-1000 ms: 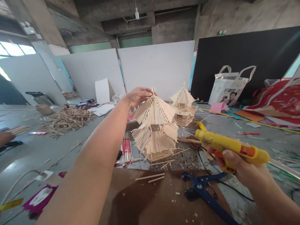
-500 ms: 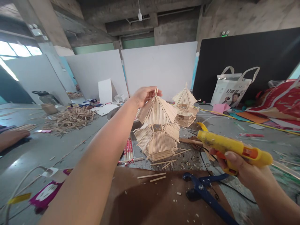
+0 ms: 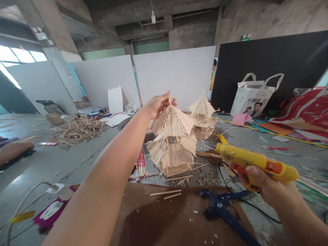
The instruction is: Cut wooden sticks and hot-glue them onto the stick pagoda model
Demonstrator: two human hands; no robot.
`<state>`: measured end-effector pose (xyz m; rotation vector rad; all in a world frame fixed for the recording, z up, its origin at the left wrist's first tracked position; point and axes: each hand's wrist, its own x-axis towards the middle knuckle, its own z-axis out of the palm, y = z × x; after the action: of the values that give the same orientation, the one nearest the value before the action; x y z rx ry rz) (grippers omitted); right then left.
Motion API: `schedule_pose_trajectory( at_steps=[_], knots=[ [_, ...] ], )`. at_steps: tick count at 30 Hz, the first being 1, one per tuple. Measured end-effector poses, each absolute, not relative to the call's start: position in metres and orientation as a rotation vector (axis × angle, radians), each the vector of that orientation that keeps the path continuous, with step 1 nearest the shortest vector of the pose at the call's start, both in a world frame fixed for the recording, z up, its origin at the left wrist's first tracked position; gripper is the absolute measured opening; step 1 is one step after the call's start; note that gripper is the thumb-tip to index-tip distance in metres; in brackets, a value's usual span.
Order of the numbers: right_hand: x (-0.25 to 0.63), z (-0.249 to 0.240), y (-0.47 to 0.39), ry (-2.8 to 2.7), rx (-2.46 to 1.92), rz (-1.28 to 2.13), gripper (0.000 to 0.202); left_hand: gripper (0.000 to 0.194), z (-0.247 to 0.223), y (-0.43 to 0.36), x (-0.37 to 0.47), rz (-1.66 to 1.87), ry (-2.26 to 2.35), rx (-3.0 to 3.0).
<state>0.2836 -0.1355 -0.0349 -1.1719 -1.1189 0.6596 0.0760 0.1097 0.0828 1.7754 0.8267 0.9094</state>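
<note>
A model pavilion (image 3: 176, 155) built of thin wooden sticks stands upright ahead of me, with two tiers of sloping roof. At its peak, short stick pieces (image 3: 170, 100) point up. My left hand (image 3: 159, 105) reaches behind this tip, its fingers apart, one raised; whether they touch the tip is partly hidden. On the right, my right hand (image 3: 258, 177) is wrapped round the handle of a yellow hot glue gun (image 3: 246, 157). The nozzle points left toward the model, well apart from it. Below lie blue-handled pliers (image 3: 221, 206) on a brown sheet (image 3: 153, 218).
A second stick pavilion (image 3: 203, 116) stands behind to the right. Loose sticks pile (image 3: 79, 130) at the left, near another person's hand (image 3: 19, 150). A power strip (image 3: 51, 210) lies front left. The glue gun's black cord (image 3: 263, 212) loops past the pliers. A white bag (image 3: 249, 97) stands back right.
One finger of my left hand has lifted slightly at the roof tip. My right hand and the glue gun stay almost still. A person now partly shows in the gap between the back panels.
</note>
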Motion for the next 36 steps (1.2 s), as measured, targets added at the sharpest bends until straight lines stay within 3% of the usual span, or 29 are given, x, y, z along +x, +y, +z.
schedule_pose_trajectory(
  at_steps=[5, 19, 26, 28, 30, 32, 36],
  knots=[
    [0.283, -0.031, -0.137, -1.04, -1.209, 0.758, 0.033, 0.041, 0.083, 0.106, 0.075, 1.064, 0.746, 1.907],
    [0.283, -0.032, -0.137, -1.049, -1.185, 0.733, 0.029, 0.03, 0.082, 0.09, 0.072, 1.429, 0.893, 2.222],
    [0.284, -0.026, -0.14, -1.095, -1.111, 0.744, 0.027, 0.015, 0.058, -0.008, 0.061, 1.896, 0.84, 2.279],
    [0.285, -0.026, -0.14, -1.108, -1.103, 0.741, 0.026, 0.014, 0.038, -0.041, 0.058, 1.512, 0.662, 2.558],
    [0.286, -0.027, -0.14, -1.141, -1.11, 0.733, 0.028, 0.017, 0.016, -0.064, 0.06, 0.736, 0.563, 2.776],
    [0.288, -0.028, -0.14, -1.169, -1.112, 0.74, 0.03, 0.02, -0.007, -0.073, 0.067, 0.194, 0.543, 2.839],
    [0.288, -0.028, -0.14, -1.173, -1.099, 0.737, 0.029, 0.016, -0.045, -0.07, 0.086, -0.285, 0.567, 2.857]
  ],
)
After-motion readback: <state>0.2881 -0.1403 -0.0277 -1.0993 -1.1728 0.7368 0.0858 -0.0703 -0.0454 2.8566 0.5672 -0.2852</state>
